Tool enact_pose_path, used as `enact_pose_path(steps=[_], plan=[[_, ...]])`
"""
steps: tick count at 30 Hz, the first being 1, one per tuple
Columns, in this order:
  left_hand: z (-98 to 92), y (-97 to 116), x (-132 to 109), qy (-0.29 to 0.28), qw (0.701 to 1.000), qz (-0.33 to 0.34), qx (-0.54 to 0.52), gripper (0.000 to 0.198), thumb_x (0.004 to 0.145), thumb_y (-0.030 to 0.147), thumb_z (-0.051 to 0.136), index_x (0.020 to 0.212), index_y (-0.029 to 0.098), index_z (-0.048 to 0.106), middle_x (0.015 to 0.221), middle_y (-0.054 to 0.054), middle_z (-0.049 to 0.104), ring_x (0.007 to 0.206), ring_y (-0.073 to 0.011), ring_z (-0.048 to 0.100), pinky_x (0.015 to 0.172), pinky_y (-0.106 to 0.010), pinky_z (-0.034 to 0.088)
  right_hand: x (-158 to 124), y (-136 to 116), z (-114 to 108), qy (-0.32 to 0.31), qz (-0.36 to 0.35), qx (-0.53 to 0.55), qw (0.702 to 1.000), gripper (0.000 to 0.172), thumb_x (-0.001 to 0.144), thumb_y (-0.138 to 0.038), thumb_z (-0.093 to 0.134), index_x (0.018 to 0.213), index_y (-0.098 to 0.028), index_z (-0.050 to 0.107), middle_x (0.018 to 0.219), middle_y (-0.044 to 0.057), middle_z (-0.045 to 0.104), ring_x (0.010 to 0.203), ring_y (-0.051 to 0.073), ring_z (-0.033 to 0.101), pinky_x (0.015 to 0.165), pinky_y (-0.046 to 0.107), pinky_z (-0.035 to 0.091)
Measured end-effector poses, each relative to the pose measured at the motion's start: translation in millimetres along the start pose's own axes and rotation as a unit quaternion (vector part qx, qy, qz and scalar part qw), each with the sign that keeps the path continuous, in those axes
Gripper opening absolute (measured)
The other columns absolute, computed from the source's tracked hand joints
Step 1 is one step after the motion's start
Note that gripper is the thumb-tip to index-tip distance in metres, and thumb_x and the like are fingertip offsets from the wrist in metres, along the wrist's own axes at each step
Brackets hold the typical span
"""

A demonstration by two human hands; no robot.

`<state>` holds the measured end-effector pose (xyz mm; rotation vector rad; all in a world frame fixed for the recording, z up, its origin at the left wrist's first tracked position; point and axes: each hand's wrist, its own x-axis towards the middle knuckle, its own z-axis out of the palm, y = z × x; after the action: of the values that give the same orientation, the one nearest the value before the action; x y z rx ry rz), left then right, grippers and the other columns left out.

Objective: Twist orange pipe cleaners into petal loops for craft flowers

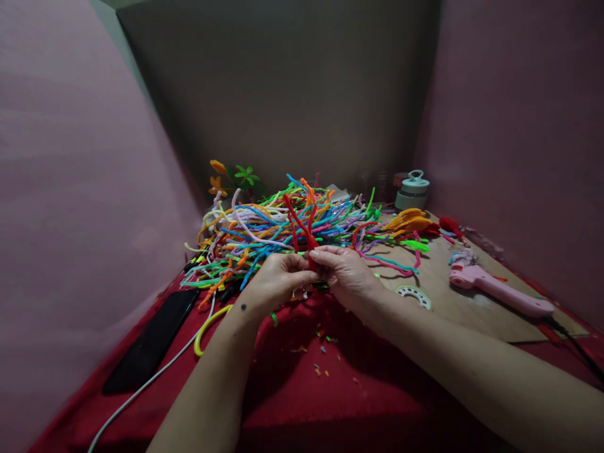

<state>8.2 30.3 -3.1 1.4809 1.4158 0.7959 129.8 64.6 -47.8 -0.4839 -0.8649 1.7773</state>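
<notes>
Red pipe cleaners (pixel 309 234) stand up from between my two hands, their loose ends spread upward. My left hand (pixel 282 277) pinches their lower part from the left, thumb and fingers together. From the right, my right hand (pixel 343 270) closes its thumb and fingertips on the same red bundle. The fingertips of both hands nearly meet, and the lowest part of the bundle is hidden by them. Just behind the hands lies a large heap of many-coloured pipe cleaners (pixel 264 220).
A black phone (pixel 151 340) and a white cable (pixel 155 376) lie left on the red cloth (pixel 292 390). At right, a board (pixel 476 314) bears a pink glue gun (pixel 500 290) and orange petals (pixel 409 221). A lidded jar (pixel 412 190) stands behind.
</notes>
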Motion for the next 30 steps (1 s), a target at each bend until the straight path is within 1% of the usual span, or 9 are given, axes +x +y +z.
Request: enact_pose_path(steps=[5,10,15,16,18,21,24,27,30], plan=[[2.4,-5,3,0.009,1.0,0.013,-0.008,0.015,0.069,0.024,0.065,0.063,0.014,0.056,0.043,0.005,0.053,0.035,-0.0054,0.043,0.035,-0.016,0.027,0,-1,0,-0.011,0.009,0.002,1.0,0.014,0.058,-0.022,0.071,0.062,-0.012,0.062,0.057,0.0,0.06,0.05,0.01,0.051,0.049,0.023,0.038],[3.0,-5,4,0.009,1.0,0.017,0.003,0.013,0.069,0.024,0.063,0.065,0.014,0.056,0.043,0.005,0.053,0.035,-0.0057,0.043,0.036,-0.017,0.028,1,-5,1,-0.018,0.008,-0.011,1.0,0.013,0.057,-0.021,0.071,0.06,-0.012,0.063,0.058,0.001,0.062,0.053,0.011,0.054,0.054,0.025,0.041],[-7.3,-2,-1,-0.035,0.999,0.021,0.003,0.012,0.065,0.022,0.065,0.067,0.014,0.057,0.047,0.005,0.054,0.039,-0.0058,0.045,0.038,-0.016,0.03,0,-8,1,-0.003,-0.002,-0.036,0.999,0.014,0.057,-0.022,0.071,0.061,-0.013,0.062,0.054,-0.001,0.06,0.049,0.009,0.05,0.051,0.023,0.036],[-10.3,-3,-1,-0.027,0.999,0.028,-0.003,0.013,0.065,0.023,0.066,0.069,0.014,0.057,0.048,0.005,0.053,0.039,-0.0053,0.043,0.037,-0.016,0.029,0,-8,1,-0.003,-0.002,-0.041,0.999,0.014,0.057,-0.022,0.071,0.061,-0.013,0.062,0.053,-0.001,0.059,0.048,0.008,0.048,0.05,0.023,0.035],[-15.3,-6,1,0.024,0.998,0.057,-0.033,0.018,0.064,0.025,0.067,0.074,0.014,0.058,0.052,0.005,0.054,0.039,-0.0046,0.042,0.037,-0.016,0.028,-1,-9,1,-0.006,0.004,-0.046,0.999,0.015,0.058,-0.024,0.071,0.062,-0.012,0.062,0.055,0.0,0.06,0.048,0.008,0.049,0.051,0.022,0.035],[-17.8,-10,5,0.093,0.982,0.132,-0.098,0.025,0.066,0.027,0.068,0.086,0.017,0.058,0.06,0.005,0.055,0.041,-0.0042,0.042,0.038,-0.016,0.029,-2,-9,1,-0.016,0.021,-0.048,0.999,0.016,0.057,-0.023,0.072,0.064,-0.012,0.063,0.058,0.001,0.062,0.052,0.009,0.052,0.055,0.023,0.038],[-14.9,-11,6,0.111,0.968,0.189,-0.119,0.026,0.069,0.025,0.066,0.093,0.02,0.058,0.062,0.006,0.054,0.041,-0.0037,0.038,0.039,-0.017,0.028,-2,-6,-1,-0.035,0.023,-0.069,0.997,0.014,0.059,-0.023,0.07,0.062,-0.012,0.063,0.055,0.001,0.061,0.049,0.008,0.049,0.053,0.022,0.036],[-11.4,-9,4,0.11,0.972,0.192,-0.083,0.021,0.069,0.025,0.065,0.089,0.019,0.062,0.065,0.005,0.055,0.045,-0.005,0.041,0.043,-0.018,0.031,-2,-4,-3,-0.059,0.019,-0.09,0.994,0.013,0.061,-0.023,0.069,0.061,-0.012,0.062,0.052,0.0,0.058,0.045,0.007,0.045,0.049,0.022,0.032],[-11.8,-6,1,0.12,0.966,0.225,0.033,0.015,0.073,0.026,0.062,0.084,0.018,0.068,0.07,0.001,0.059,0.06,-0.0104,0.051,0.054,-0.021,0.039,-2,-4,-4,-0.069,0.028,-0.099,0.992,0.012,0.061,-0.023,0.069,0.061,-0.013,0.062,0.052,0.0,0.058,0.046,0.008,0.046,0.048,0.022,0.031]])
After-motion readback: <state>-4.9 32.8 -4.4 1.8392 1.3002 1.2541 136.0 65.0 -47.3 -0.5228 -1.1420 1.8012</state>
